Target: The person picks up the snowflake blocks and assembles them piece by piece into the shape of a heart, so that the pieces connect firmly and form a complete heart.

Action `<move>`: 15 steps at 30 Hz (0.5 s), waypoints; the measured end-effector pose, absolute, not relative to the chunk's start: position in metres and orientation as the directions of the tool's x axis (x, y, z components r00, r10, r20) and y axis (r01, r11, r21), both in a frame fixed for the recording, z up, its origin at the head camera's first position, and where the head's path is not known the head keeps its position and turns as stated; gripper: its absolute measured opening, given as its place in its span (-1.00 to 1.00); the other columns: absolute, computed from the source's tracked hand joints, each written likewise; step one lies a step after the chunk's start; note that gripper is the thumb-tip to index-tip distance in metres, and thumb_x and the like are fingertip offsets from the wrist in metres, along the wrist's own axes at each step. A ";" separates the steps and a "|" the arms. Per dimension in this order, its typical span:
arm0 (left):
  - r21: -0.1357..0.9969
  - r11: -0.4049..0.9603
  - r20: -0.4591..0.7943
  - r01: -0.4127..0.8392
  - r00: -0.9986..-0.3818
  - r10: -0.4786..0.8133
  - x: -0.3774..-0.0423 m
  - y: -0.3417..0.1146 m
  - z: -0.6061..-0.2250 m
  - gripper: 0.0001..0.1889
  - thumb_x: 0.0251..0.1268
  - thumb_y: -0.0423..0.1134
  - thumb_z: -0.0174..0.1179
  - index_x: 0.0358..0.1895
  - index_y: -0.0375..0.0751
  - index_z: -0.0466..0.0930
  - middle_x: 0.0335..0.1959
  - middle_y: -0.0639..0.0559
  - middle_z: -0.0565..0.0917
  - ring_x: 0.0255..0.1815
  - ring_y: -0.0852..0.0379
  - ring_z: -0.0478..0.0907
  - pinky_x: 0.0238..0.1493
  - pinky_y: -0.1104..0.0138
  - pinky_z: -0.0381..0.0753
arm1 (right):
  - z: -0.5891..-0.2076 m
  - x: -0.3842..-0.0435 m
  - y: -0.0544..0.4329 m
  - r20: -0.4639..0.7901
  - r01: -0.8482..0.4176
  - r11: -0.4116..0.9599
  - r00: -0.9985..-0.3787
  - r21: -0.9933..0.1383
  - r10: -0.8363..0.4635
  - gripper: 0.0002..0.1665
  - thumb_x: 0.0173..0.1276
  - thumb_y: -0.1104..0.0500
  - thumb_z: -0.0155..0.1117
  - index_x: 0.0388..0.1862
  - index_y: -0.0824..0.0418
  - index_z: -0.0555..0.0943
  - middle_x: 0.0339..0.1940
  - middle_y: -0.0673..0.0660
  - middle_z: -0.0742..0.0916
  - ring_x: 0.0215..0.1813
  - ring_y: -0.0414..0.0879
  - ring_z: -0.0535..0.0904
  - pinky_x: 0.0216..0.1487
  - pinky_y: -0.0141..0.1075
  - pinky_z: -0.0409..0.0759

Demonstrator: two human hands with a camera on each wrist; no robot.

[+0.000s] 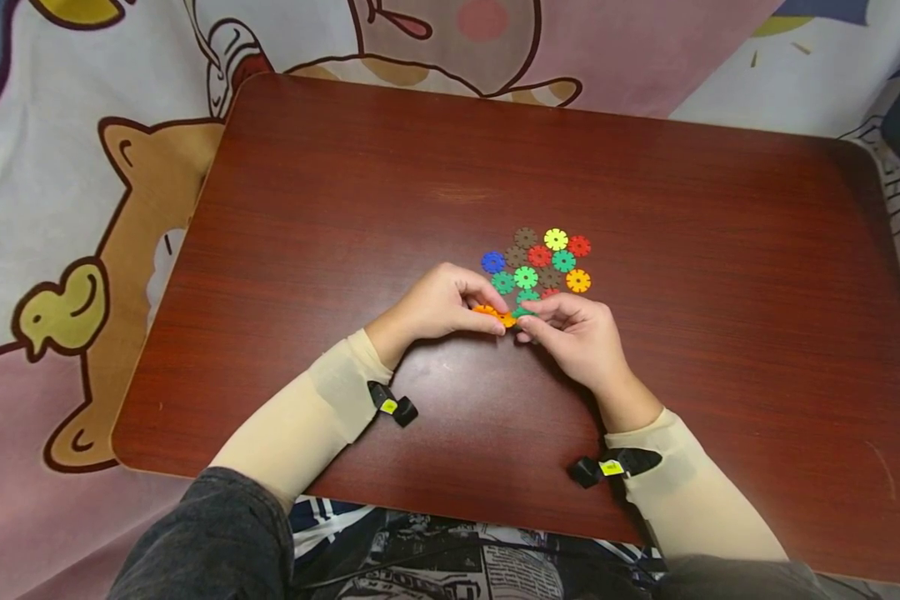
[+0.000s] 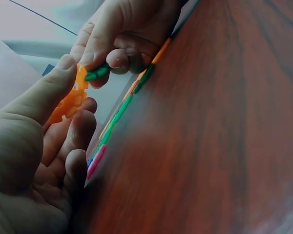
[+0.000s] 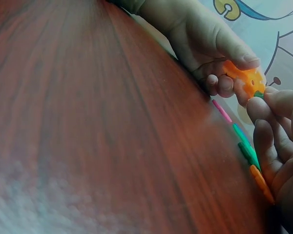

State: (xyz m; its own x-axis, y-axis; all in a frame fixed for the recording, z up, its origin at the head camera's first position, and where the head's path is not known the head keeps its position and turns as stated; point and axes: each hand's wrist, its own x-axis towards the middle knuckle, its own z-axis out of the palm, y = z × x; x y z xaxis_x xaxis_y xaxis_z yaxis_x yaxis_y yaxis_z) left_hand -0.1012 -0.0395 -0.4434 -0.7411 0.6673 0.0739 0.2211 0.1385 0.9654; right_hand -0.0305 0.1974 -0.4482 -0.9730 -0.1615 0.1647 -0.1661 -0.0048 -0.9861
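Observation:
Between thumb and fingers, my left hand (image 1: 437,304) pinches orange notched plastic discs (image 1: 487,310), which look like two pieces joined at an angle in the left wrist view. My right hand (image 1: 581,337) meets it from the other side and pinches a green notched disc (image 2: 97,72) between thumb and fingertips. The green disc's edge is right at the orange discs (image 3: 246,75), and the fingers hide much of both. Both hands are raised over the table, just in front of the loose discs.
Several notched discs lie flat in a loose cluster beyond the hands, among them a blue disc (image 1: 492,262), a yellow disc (image 1: 556,239), an orange disc (image 1: 578,281) and a brown disc (image 1: 525,238). They rest on a dark red wooden table (image 1: 330,208). Cartoon-printed cloth (image 1: 157,50) surrounds the table.

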 end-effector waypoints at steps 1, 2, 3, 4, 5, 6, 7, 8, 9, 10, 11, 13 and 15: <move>0.966 0.139 0.073 0.220 -0.742 0.666 -0.101 -0.039 -0.444 -0.81 0.12 -0.29 0.67 -0.22 -0.16 0.89 -0.36 0.22 0.82 -0.40 0.21 0.68 -0.32 0.34 0.69 | -0.448 -0.031 0.197 0.163 -0.164 -0.006 -0.973 -0.986 -0.161 -0.82 0.29 0.63 0.41 -0.12 0.64 0.70 -0.32 0.35 0.83 -0.42 -0.07 0.83 -0.35 -0.33 0.81; 0.965 0.141 0.073 0.220 -0.744 0.664 -0.101 -0.039 -0.443 -0.81 0.11 -0.29 0.67 -0.22 -0.16 0.89 -0.36 0.23 0.82 -0.40 0.21 0.68 -0.32 0.34 0.69 | -0.449 -0.031 0.197 0.160 -0.161 -0.006 -0.974 -0.987 -0.162 -0.83 0.30 0.62 0.42 -0.12 0.64 0.70 -0.32 0.36 0.82 -0.41 -0.08 0.83 -0.35 -0.33 0.81; 0.964 0.145 0.072 0.221 -0.746 0.662 -0.101 -0.039 -0.443 -0.81 0.11 -0.29 0.68 -0.22 -0.15 0.89 -0.36 0.23 0.82 -0.39 0.21 0.69 -0.31 0.33 0.70 | -0.449 -0.031 0.197 0.158 -0.159 -0.006 -0.974 -0.987 -0.160 -0.83 0.31 0.61 0.42 -0.12 0.65 0.70 -0.32 0.37 0.82 -0.41 -0.08 0.83 -0.34 -0.33 0.81; 0.964 0.147 0.071 0.222 -0.747 0.661 -0.101 -0.039 -0.443 -0.81 0.11 -0.29 0.68 -0.22 -0.15 0.89 -0.36 0.23 0.82 -0.39 0.21 0.69 -0.30 0.33 0.70 | -0.448 -0.031 0.197 0.157 -0.159 -0.001 -0.975 -0.987 -0.159 -0.83 0.30 0.62 0.42 -0.12 0.64 0.70 -0.32 0.36 0.82 -0.41 -0.09 0.82 -0.35 -0.33 0.81; 0.962 0.151 0.072 0.225 -0.748 0.660 -0.101 -0.038 -0.443 -0.81 0.11 -0.28 0.68 -0.23 -0.14 0.89 -0.36 0.24 0.82 -0.39 0.21 0.69 -0.30 0.33 0.70 | -0.448 -0.031 0.198 0.156 -0.158 0.003 -0.975 -0.987 -0.156 -0.83 0.30 0.62 0.42 -0.13 0.64 0.70 -0.32 0.36 0.83 -0.41 -0.10 0.82 -0.35 -0.33 0.81; 0.961 0.155 0.073 0.229 -0.750 0.658 -0.101 -0.038 -0.443 -0.81 0.10 -0.28 0.68 -0.23 -0.13 0.89 -0.36 0.25 0.82 -0.38 0.21 0.69 -0.29 0.33 0.70 | -0.448 -0.031 0.198 0.155 -0.158 0.006 -0.976 -0.987 -0.155 -0.83 0.30 0.62 0.43 -0.13 0.64 0.71 -0.32 0.35 0.83 -0.42 -0.10 0.82 -0.35 -0.33 0.81; 0.959 0.160 0.073 0.233 -0.751 0.656 -0.101 -0.038 -0.443 -0.81 0.10 -0.27 0.69 -0.24 -0.12 0.89 -0.36 0.25 0.82 -0.38 0.21 0.69 -0.29 0.34 0.70 | -0.448 -0.031 0.198 0.155 -0.158 0.009 -0.976 -0.987 -0.154 -0.83 0.30 0.61 0.43 -0.13 0.63 0.71 -0.32 0.34 0.83 -0.42 -0.11 0.82 -0.35 -0.33 0.81; 0.958 0.165 0.073 0.236 -0.752 0.655 -0.101 -0.037 -0.443 -0.82 0.10 -0.26 0.69 -0.24 -0.11 0.89 -0.36 0.26 0.82 -0.37 0.21 0.68 -0.29 0.34 0.69 | -0.448 -0.031 0.198 0.155 -0.158 0.011 -0.976 -0.987 -0.152 -0.83 0.31 0.60 0.44 -0.13 0.63 0.71 -0.32 0.33 0.83 -0.42 -0.11 0.82 -0.35 -0.33 0.81; 0.958 0.165 0.072 0.236 -0.750 0.657 -0.102 -0.037 -0.444 -0.82 0.10 -0.26 0.69 -0.24 -0.11 0.90 -0.35 0.26 0.82 -0.36 0.21 0.69 -0.28 0.34 0.70 | -0.448 -0.031 0.198 0.154 -0.157 0.008 -0.976 -0.988 -0.152 -0.83 0.30 0.60 0.44 -0.13 0.62 0.71 -0.31 0.32 0.84 -0.42 -0.11 0.82 -0.35 -0.33 0.81; 0.959 0.164 0.069 0.233 -0.749 0.659 -0.102 -0.037 -0.444 -0.82 0.10 -0.25 0.69 -0.24 -0.11 0.90 -0.35 0.25 0.82 -0.37 0.21 0.69 -0.29 0.34 0.70 | -0.448 -0.031 0.198 0.153 -0.156 0.004 -0.976 -0.988 -0.154 -0.83 0.30 0.61 0.44 -0.13 0.62 0.71 -0.30 0.29 0.84 -0.41 -0.11 0.82 -0.34 -0.33 0.81; 0.960 0.164 0.066 0.228 -0.749 0.660 -0.101 -0.037 -0.444 -0.82 0.09 -0.25 0.69 -0.25 -0.11 0.90 -0.35 0.25 0.82 -0.37 0.21 0.69 -0.29 0.33 0.70 | -0.448 -0.031 0.198 0.152 -0.153 -0.006 -0.976 -0.988 -0.157 -0.84 0.30 0.62 0.43 -0.14 0.62 0.71 -0.29 0.26 0.85 -0.41 -0.11 0.82 -0.34 -0.33 0.81; 0.965 0.153 0.059 0.212 -0.747 0.662 -0.101 -0.038 -0.444 -0.82 0.10 -0.27 0.69 -0.25 -0.12 0.90 -0.35 0.24 0.82 -0.38 0.21 0.71 -0.31 0.33 0.71 | -0.448 -0.030 0.197 0.157 -0.154 -0.032 -0.974 -0.988 -0.165 -0.84 0.30 0.66 0.38 -0.14 0.65 0.69 -0.25 0.19 0.86 -0.40 -0.11 0.82 -0.33 -0.32 0.81; 0.972 0.136 0.054 0.192 -0.746 0.663 -0.100 -0.038 -0.444 -0.82 0.10 -0.29 0.69 -0.25 -0.15 0.89 -0.35 0.22 0.83 -0.40 0.20 0.72 -0.33 0.32 0.73 | -0.449 -0.030 0.197 0.164 -0.155 -0.063 -0.971 -0.986 -0.174 -0.82 0.28 0.71 0.34 -0.14 0.69 0.67 -0.23 0.13 0.86 -0.39 -0.11 0.83 -0.31 -0.32 0.82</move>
